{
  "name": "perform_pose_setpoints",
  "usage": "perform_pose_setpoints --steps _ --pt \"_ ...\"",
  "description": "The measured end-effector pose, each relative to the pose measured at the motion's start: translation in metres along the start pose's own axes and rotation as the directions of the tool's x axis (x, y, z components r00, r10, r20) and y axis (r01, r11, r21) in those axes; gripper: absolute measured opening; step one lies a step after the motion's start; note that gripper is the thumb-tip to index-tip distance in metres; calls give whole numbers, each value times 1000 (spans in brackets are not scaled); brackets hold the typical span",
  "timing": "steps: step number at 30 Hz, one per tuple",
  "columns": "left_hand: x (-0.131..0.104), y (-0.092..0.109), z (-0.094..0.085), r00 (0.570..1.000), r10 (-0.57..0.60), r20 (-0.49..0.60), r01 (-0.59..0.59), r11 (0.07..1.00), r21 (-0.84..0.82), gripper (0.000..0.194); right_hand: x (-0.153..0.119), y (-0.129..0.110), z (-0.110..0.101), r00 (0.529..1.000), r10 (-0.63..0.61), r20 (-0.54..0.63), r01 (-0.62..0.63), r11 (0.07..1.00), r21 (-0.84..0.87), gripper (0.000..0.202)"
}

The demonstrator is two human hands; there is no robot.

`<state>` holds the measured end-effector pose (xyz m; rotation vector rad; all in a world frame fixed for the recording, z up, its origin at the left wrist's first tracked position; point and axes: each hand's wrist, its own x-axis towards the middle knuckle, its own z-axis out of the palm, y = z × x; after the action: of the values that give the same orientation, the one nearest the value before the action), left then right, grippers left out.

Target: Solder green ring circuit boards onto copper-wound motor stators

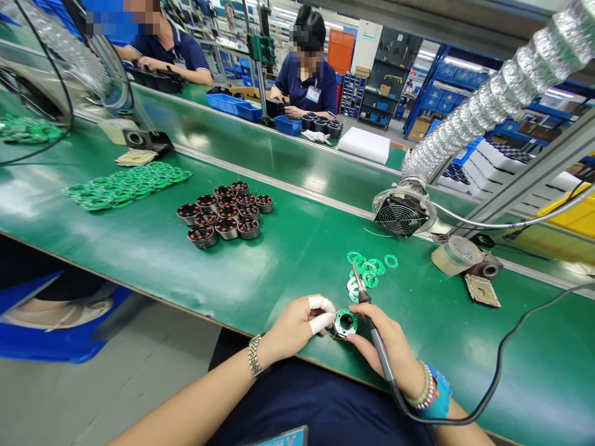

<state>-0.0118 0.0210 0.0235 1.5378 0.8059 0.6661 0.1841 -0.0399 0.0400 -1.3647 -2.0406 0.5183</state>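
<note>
Near the table's front edge, my left hand point(297, 325) pinches the left side of a motor stator point(340, 335) topped by a green ring-shaped circuit board point(346, 321). White finger cots or tape cover two of its fingertips. My right hand point(388, 344) has a soldering iron point(379, 347) resting in it, the tip pointing up and away. Its thumb and forefinger also touch the right side of the ring board. Thin copper-coloured wires stick out below the stator. Just beyond lie several loose green ring boards point(372, 270).
Several copper-wound stators point(227, 226) stand grouped at mid-table, with rows of ring boards point(125, 184) farther left. A fume fan point(402, 214) on a silver duct hangs at right, near a plastic tub point(455, 254) and a soldering sponge point(482, 291). Two co-workers sit across the table.
</note>
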Motion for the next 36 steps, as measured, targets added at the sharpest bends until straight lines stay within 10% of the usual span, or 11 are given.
perform_pose_setpoints --steps 4,10,18,27,36 --pt "-2 -2 0 1000 -26 -4 26 994 -102 14 1 -3 1 1000 -7 -1 7 1000 -9 38" --pt "1 -2 -7 995 97 -1 -95 975 200 12 4 -3 1 998 -59 -4 59 998 -26 38" --pt "9 -3 0 997 -48 59 51 997 -57 15 16 -7 16 977 -185 -104 180 982 -50 26" --pt "12 -4 -4 993 -71 95 77 995 -70 19 28 -8 13 911 -412 33 409 887 -213 31" --pt "8 -2 -1 985 -159 70 171 963 -210 17 19 -13 12 975 -140 -174 140 990 -9 20"
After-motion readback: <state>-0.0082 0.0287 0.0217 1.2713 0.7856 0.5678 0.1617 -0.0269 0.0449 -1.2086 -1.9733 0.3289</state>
